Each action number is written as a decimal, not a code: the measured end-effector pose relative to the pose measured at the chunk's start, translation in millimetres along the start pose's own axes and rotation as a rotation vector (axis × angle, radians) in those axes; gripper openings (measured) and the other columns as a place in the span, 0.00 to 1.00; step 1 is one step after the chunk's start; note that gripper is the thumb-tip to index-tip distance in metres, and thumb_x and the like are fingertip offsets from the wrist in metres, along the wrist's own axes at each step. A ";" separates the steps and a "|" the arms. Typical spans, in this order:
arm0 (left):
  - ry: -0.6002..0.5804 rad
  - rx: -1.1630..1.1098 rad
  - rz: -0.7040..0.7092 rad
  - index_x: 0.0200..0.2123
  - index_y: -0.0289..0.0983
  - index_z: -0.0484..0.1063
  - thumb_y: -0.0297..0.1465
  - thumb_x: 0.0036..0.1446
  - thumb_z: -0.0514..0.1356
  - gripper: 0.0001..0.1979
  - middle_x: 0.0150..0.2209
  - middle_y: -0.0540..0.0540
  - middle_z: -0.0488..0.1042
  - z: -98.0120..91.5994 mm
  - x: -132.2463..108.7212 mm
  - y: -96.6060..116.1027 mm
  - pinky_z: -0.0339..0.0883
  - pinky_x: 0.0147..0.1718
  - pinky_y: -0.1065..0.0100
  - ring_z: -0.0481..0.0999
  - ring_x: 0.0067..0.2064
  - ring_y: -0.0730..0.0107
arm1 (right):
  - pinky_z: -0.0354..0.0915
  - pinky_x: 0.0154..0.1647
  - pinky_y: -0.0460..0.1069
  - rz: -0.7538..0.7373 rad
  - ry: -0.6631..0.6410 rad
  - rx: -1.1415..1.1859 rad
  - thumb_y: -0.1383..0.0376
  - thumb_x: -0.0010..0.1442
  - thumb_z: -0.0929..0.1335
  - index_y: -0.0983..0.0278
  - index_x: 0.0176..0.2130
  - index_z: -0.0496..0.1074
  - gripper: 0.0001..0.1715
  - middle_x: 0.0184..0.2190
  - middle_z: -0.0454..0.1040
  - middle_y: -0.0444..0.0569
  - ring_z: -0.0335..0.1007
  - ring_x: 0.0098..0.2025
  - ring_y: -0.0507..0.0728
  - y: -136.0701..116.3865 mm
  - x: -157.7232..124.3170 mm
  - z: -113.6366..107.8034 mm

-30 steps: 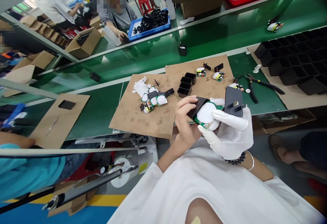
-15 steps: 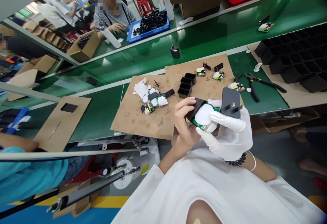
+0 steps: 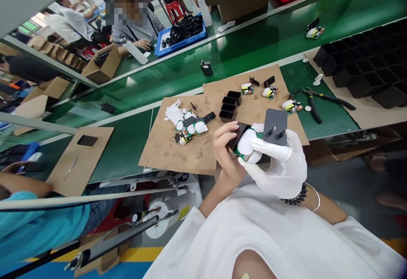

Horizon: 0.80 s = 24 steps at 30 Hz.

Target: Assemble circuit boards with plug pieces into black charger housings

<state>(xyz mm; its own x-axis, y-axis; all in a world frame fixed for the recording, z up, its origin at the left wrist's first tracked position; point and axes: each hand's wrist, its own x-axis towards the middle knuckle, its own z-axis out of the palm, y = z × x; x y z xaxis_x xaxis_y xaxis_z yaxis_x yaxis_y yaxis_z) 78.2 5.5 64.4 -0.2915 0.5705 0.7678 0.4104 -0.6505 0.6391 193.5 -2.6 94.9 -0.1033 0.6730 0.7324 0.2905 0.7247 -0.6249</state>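
Observation:
My bare left hand [image 3: 226, 154] is closed around a black plastic charger housing [image 3: 239, 135], its open end facing right. In my white-gloved right hand [image 3: 284, 169] is a green circuit board [image 3: 243, 157] with a white round pad [image 3: 246, 142], partly inside the housing. A black plug cover [image 3: 275, 123] with two metal prongs stands at the board's outer end, against the gloved fingers. How deep the board sits inside is hidden. Beyond my hands, several empty black housings [image 3: 229, 107] stand in a row on the cardboard sheet [image 3: 171, 156].
Several circuit boards [image 3: 190, 128] and a white glove [image 3: 173, 112] lie left on the cardboard. More boards [image 3: 269, 92] lie at its right, beside cutting pliers [image 3: 314, 105]. Many black housings [image 3: 365, 67] stand far right. A green conveyor belt [image 3: 254, 46] runs behind; a co-worker sits across it.
My right hand has moved left, bringing the plug cover closer to the housing, and less of the board shows. The head view has shifted slightly.

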 end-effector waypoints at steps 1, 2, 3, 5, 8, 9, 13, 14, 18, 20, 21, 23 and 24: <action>0.003 0.001 -0.005 0.45 0.41 0.65 0.34 0.64 0.57 0.08 0.47 0.46 0.70 0.3 -0.5 -0.2 0.72 0.51 0.56 0.75 0.51 0.64 | 0.76 0.47 0.53 -0.032 0.006 -0.035 0.71 0.55 0.72 0.56 0.46 0.70 0.19 0.48 0.72 0.50 0.75 0.50 0.57 -0.6 1.4 -1.1; 0.005 0.007 -0.010 0.45 0.41 0.65 0.34 0.64 0.57 0.08 0.47 0.45 0.70 0.5 -1.1 -0.6 0.71 0.51 0.56 0.75 0.51 0.64 | 0.76 0.46 0.52 -0.057 0.005 -0.072 0.71 0.55 0.71 0.56 0.46 0.69 0.19 0.47 0.72 0.50 0.75 0.49 0.57 -0.9 2.7 -2.0; 0.007 0.021 -0.016 0.45 0.41 0.65 0.34 0.64 0.57 0.07 0.47 0.45 0.70 0.8 -1.8 -1.1 0.71 0.51 0.56 0.74 0.51 0.64 | 0.76 0.45 0.52 -0.072 -0.004 -0.106 0.71 0.56 0.71 0.57 0.47 0.69 0.19 0.47 0.73 0.50 0.76 0.49 0.57 -0.6 3.6 -2.7; -0.003 0.058 -0.044 0.45 0.41 0.64 0.34 0.63 0.57 0.08 0.47 0.45 0.70 1.8 -4.2 -3.5 0.71 0.51 0.56 0.74 0.52 0.63 | 0.76 0.45 0.53 -0.062 -0.032 -0.144 0.70 0.56 0.71 0.57 0.48 0.69 0.20 0.47 0.73 0.51 0.76 0.49 0.58 2.2 3.8 -3.1; -0.064 0.056 -0.134 0.46 0.41 0.61 0.35 0.62 0.58 0.11 0.51 0.42 0.69 6.5 -12.8 -13.5 0.69 0.52 0.54 0.72 0.55 0.61 | 0.74 0.51 0.57 0.010 -0.083 -0.151 0.69 0.57 0.71 0.55 0.50 0.69 0.22 0.49 0.74 0.52 0.75 0.52 0.61 15.3 -1.0 -0.8; -0.101 0.024 -0.179 0.46 0.41 0.60 0.35 0.61 0.59 0.12 0.52 0.41 0.69 9.4 -17.6 -19.2 0.68 0.54 0.54 0.71 0.56 0.60 | 0.72 0.53 0.58 0.057 -0.100 -0.153 0.69 0.57 0.71 0.55 0.50 0.69 0.22 0.49 0.74 0.52 0.74 0.54 0.61 22.5 -4.2 0.6; -0.275 -0.148 -0.402 0.45 0.43 0.54 0.32 0.61 0.59 0.15 0.55 0.39 0.69 26.8 -44.9 -48.5 0.65 0.57 0.53 0.71 0.58 0.61 | 0.68 0.58 0.63 0.222 -0.121 -0.182 0.66 0.58 0.70 0.58 0.48 0.71 0.17 0.48 0.74 0.54 0.72 0.54 0.64 61.2 -23.4 7.7; -0.298 -0.150 -0.456 0.43 0.42 0.54 0.31 0.60 0.59 0.15 0.54 0.39 0.70 31.6 -52.1 -55.3 0.65 0.56 0.53 0.71 0.57 0.61 | 0.68 0.56 0.64 0.243 -0.121 -0.190 0.66 0.57 0.71 0.58 0.47 0.71 0.16 0.47 0.74 0.54 0.73 0.53 0.65 70.9 -28.9 9.1; -0.324 -0.132 -0.567 0.39 0.42 0.54 0.31 0.59 0.60 0.14 0.53 0.39 0.70 45.8 -71.1 -69.1 0.65 0.54 0.53 0.72 0.54 0.62 | 0.70 0.53 0.62 0.266 -0.130 -0.213 0.67 0.57 0.70 0.60 0.46 0.72 0.16 0.45 0.74 0.55 0.73 0.50 0.64 94.6 -44.2 10.2; -0.328 -0.179 -0.562 0.41 0.42 0.54 0.31 0.59 0.60 0.15 0.54 0.39 0.69 48.8 -72.6 -69.0 0.65 0.54 0.55 0.72 0.54 0.62 | 0.70 0.52 0.61 0.263 -0.150 -0.236 0.68 0.57 0.70 0.60 0.47 0.71 0.17 0.46 0.73 0.55 0.72 0.50 0.64 96.8 -44.4 8.9; -0.324 -0.196 -0.561 0.43 0.42 0.54 0.32 0.59 0.60 0.16 0.54 0.39 0.69 49.5 -71.9 -68.2 0.65 0.54 0.55 0.72 0.54 0.63 | 0.71 0.51 0.60 0.264 -0.168 -0.249 0.68 0.57 0.70 0.60 0.48 0.71 0.17 0.46 0.73 0.55 0.73 0.50 0.64 96.5 -42.8 8.4; -0.305 -0.200 -0.568 0.48 0.41 0.54 0.32 0.58 0.61 0.20 0.55 0.38 0.68 49.6 -69.0 -66.8 0.64 0.56 0.55 0.71 0.56 0.62 | 0.72 0.47 0.59 0.267 -0.208 -0.273 0.67 0.58 0.70 0.61 0.47 0.71 0.16 0.45 0.73 0.55 0.73 0.47 0.63 94.8 -37.8 8.2; -0.295 -0.195 -0.577 0.51 0.41 0.54 0.32 0.58 0.62 0.22 0.55 0.38 0.68 49.4 -67.4 -66.4 0.64 0.56 0.55 0.71 0.57 0.61 | 0.72 0.46 0.58 0.271 -0.225 -0.283 0.68 0.58 0.70 0.61 0.47 0.72 0.16 0.44 0.73 0.55 0.74 0.46 0.63 93.8 -35.1 8.5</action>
<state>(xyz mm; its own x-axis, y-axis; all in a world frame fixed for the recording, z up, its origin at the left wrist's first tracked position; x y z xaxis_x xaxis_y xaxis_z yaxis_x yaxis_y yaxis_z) 113.2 35.0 -32.1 -0.1579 0.9486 0.2744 0.0879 -0.2633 0.9607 216.3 43.1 8.3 -0.1824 0.8710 0.4563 0.5812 0.4698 -0.6644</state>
